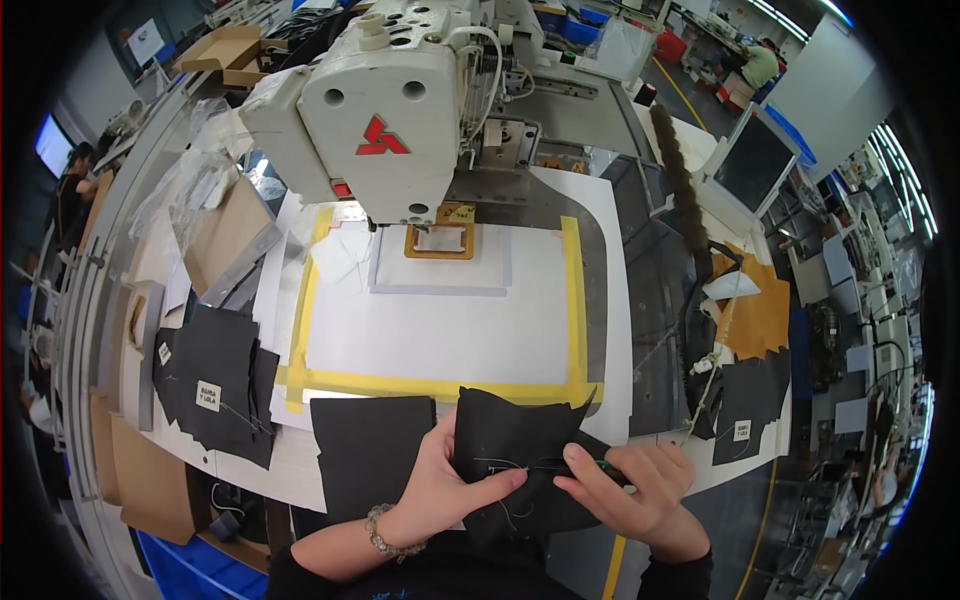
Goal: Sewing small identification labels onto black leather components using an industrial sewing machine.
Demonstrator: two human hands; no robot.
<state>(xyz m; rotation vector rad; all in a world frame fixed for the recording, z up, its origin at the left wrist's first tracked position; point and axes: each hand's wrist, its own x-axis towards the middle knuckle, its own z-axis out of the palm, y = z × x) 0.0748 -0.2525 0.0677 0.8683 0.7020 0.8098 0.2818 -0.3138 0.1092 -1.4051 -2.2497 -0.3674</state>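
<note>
My left hand (450,490), with a beaded bracelet at the wrist, grips a piece of black fabric (510,420) near the front of the work surface, thumb pressed by some white loose threads. My right hand (635,490) is closed on small green-handled snips (605,470), whose dark tip lies at the threads on the fabric. Another black piece (370,450) lies flat just left of my hands. Beyond them is a white sheet bordered with yellow tape (578,330) under a sewing machine head (380,110), with a small amber frame (438,255) at the needle area.
Black labelled pieces (235,370) and cardboard trays (230,225) sit at the left; more black pieces (750,400), tan material (760,310) and a screen (755,160) at the right. A co-worker in green (760,65) is at the back right, another person (75,190) at the far left.
</note>
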